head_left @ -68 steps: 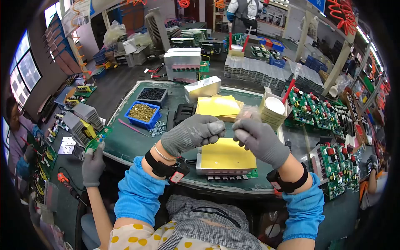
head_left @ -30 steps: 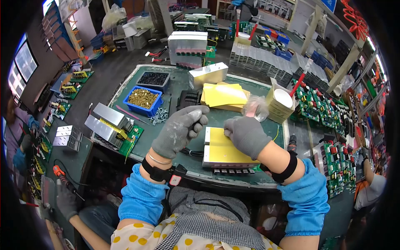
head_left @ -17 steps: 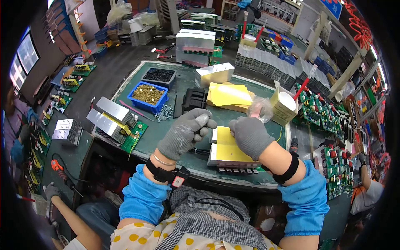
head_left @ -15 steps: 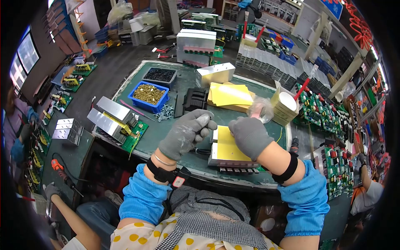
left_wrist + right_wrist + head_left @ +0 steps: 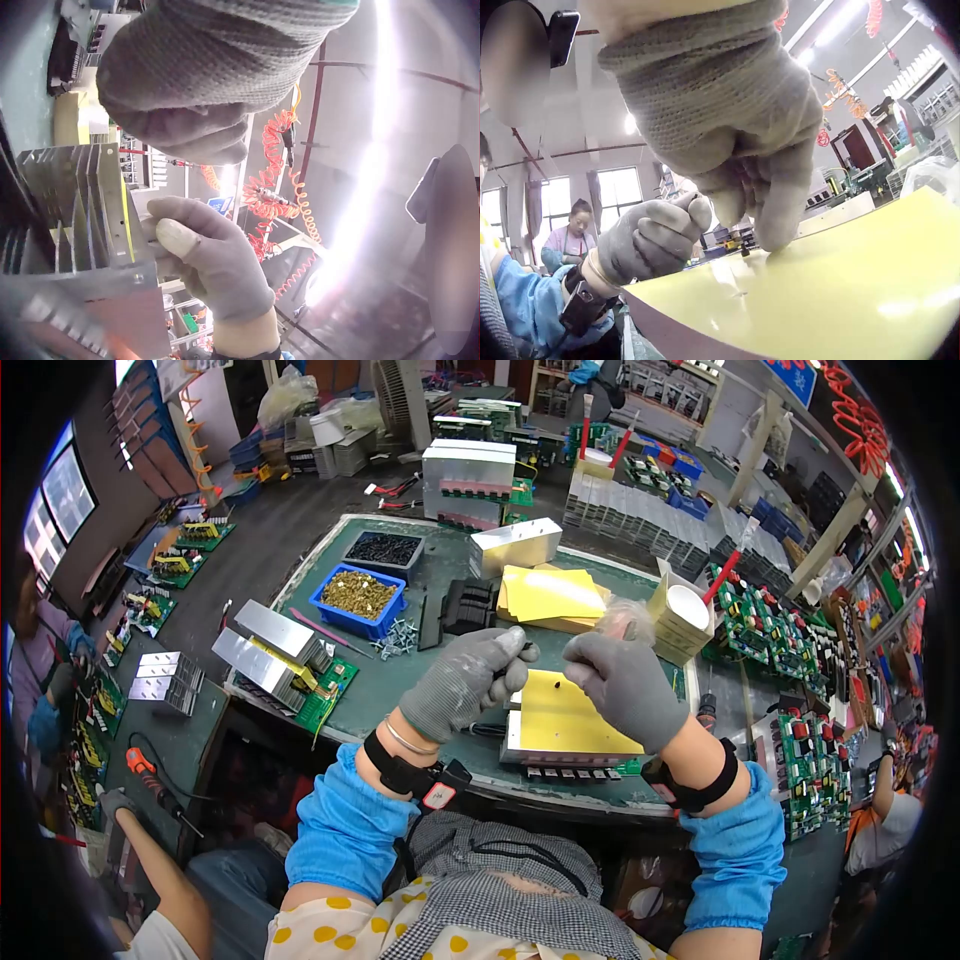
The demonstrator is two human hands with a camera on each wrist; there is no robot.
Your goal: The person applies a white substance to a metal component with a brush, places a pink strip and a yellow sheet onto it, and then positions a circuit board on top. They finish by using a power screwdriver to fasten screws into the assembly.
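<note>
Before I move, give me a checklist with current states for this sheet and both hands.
1. Yellow sheet lying on metal block: ok.
2. Small black part on the sheet: ok.
3. That part fully seated: cannot tell.
4. Right hand well clear of the sheet: not ok, fingers close over it.
5. Left hand holding a small dark piece: ok.
6. Gray bin stocked with black parts: ok.

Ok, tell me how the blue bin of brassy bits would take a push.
The blue bin would probably slide rather than tip, being low and broad. It may feel heavy, filled with metal-looking bits. They lie loose, so a jolt could spill some.
</note>
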